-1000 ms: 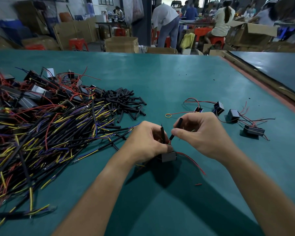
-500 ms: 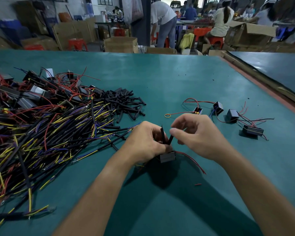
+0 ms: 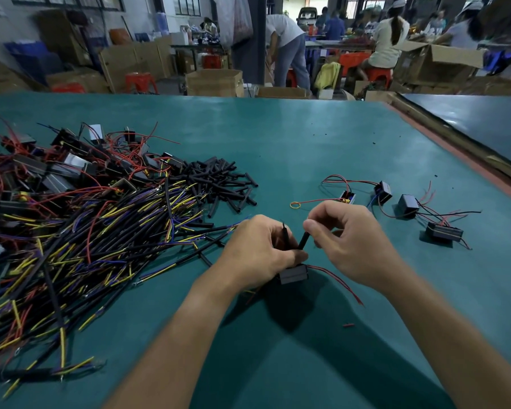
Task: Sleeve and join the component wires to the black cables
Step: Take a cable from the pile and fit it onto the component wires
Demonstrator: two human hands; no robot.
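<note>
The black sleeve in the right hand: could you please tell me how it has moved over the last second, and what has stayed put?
The right hand, pinching the black sleeve, has slid it down the wire towards the left hand, so its lower end now reaches the left fingers. The left hand still grips the component and the other sleeved wire. The cable pile and the finished components lie unchanged.

One wide-angle head-worn camera looks forward and down across the flat teal-green worktable (image 3: 307,137), close above the left hand (image 3: 254,249) and right hand (image 3: 351,243), the far workshop (image 3: 160,54) perhaps slightly blurred.
</note>
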